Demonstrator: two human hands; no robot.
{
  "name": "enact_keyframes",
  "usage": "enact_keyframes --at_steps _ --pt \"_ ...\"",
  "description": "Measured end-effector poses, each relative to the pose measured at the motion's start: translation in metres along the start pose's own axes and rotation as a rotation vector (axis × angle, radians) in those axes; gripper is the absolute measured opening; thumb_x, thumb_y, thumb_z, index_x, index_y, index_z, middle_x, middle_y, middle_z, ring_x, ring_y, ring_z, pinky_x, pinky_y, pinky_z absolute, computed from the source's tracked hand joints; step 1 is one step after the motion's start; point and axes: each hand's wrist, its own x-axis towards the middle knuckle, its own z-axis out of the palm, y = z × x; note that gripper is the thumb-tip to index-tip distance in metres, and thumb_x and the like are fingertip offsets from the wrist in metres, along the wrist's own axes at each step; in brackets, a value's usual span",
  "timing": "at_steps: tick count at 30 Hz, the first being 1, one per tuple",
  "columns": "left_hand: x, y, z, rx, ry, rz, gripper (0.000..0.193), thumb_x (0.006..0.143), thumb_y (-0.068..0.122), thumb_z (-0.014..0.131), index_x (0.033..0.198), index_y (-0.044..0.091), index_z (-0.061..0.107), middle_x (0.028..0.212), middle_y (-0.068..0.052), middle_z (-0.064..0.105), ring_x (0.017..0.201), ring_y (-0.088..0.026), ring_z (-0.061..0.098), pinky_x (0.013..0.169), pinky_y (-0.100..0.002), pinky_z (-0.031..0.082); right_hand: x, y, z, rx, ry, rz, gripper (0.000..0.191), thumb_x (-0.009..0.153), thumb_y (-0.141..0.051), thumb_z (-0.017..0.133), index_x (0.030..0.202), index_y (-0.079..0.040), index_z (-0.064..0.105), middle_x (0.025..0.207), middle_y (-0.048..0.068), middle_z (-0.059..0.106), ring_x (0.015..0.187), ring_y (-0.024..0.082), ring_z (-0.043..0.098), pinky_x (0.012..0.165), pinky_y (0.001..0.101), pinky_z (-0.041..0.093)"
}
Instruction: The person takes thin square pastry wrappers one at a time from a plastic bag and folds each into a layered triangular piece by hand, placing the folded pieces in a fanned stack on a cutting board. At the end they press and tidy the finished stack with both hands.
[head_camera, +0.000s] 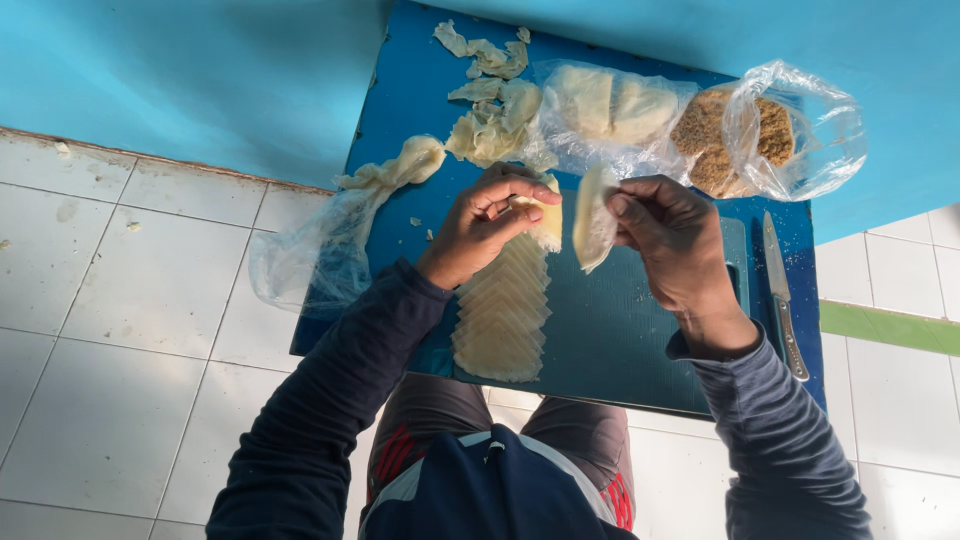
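At the left we see an empty crumpled clear plastic bag (310, 262) hanging over the edge of the blue table (400, 100). Our left hand (480, 225) pinches a pale yellow dough square (548, 222) above the overlapping row of pale cut squares (500, 310) on the dark cutting board (620, 340). Our right hand (675, 240) grips a thin pale sheet (592, 225) between thumb and fingers, with a steel knife (782, 295) lying at the far right.

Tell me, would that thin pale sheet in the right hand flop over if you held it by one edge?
Probably yes. The pale sheet looks very thin and already curves in the right hand, so it seems soft and bendy. It likely weighs little. It may tear easily: ragged scraps of similar stuff lie at the far end of the blue board.
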Motion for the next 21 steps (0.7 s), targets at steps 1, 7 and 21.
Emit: enact_keyframes --at_steps 1,7,21 --pt "-0.001 0.000 0.002 0.018 -0.007 -0.004 0.020 0.103 -0.006 0.063 0.119 0.005 0.066 0.126 -0.004 0.059 0.118 -0.012 0.065 0.099 -0.026 0.057 -0.003 -0.001 0.004 -0.031 -0.005 0.004 0.017 0.100 -0.002 0.068 0.116 0.004 0.067 0.105 0.013 0.075 0.089 0.015 0.074 0.081 0.0310 0.065" --pt "-0.002 0.006 0.005 0.238 -0.032 -0.074 0.020 0.096 0.001 0.075 0.115 0.003 0.070 0.120 -0.005 0.058 0.102 -0.012 0.065 0.086 -0.026 0.059 -0.010 0.001 0.031 -0.107 -0.037 0.001 0.023 0.098 -0.001 0.072 0.119 0.005 0.067 0.108 0.014 0.074 0.093 0.015 0.072 0.082 0.0302 0.062" --pt "-0.001 -0.008 0.003 -0.047 -0.008 -0.082 0.021 0.099 0.002 0.073 0.117 0.003 0.062 0.121 -0.005 0.062 0.112 -0.013 0.066 0.096 -0.029 0.059 -0.023 -0.015 0.045 -0.168 -0.147 -0.033 0.035 0.092 0.005 0.072 0.126 0.003 0.063 0.117 0.015 0.072 0.109 0.019 0.072 0.098 0.0330 0.061"
